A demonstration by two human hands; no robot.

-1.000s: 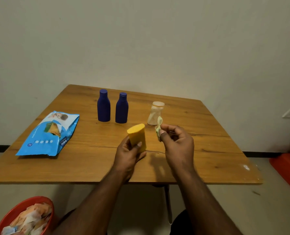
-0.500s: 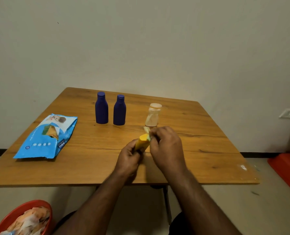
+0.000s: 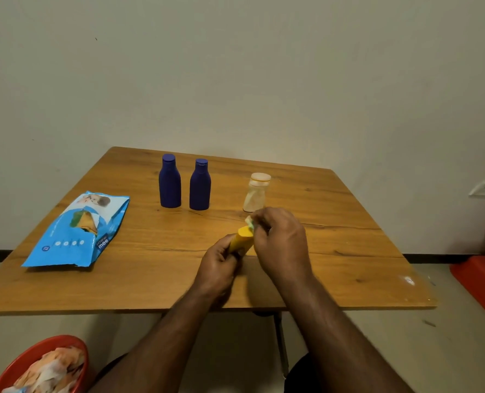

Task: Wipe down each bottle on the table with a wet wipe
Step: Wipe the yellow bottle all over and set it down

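Both bare forearms reach forward from the lower edge and converge near the middle. The left hand point(image 3: 218, 265) is curled, knuckles toward the camera, gripping the lower part of a yellow bottle point(image 3: 242, 241). The right hand point(image 3: 282, 242), back upward and fingers bent, pinches a wipe point(image 3: 250, 221) against the bottle's top.

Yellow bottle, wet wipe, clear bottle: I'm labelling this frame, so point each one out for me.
yellow bottle point(image 3: 242, 239), head view, on its yellow side between the two hands.
wet wipe point(image 3: 250, 221), head view, on the pale wad at the bottle's end.
clear bottle point(image 3: 255, 195), head view, on its body below the cap.
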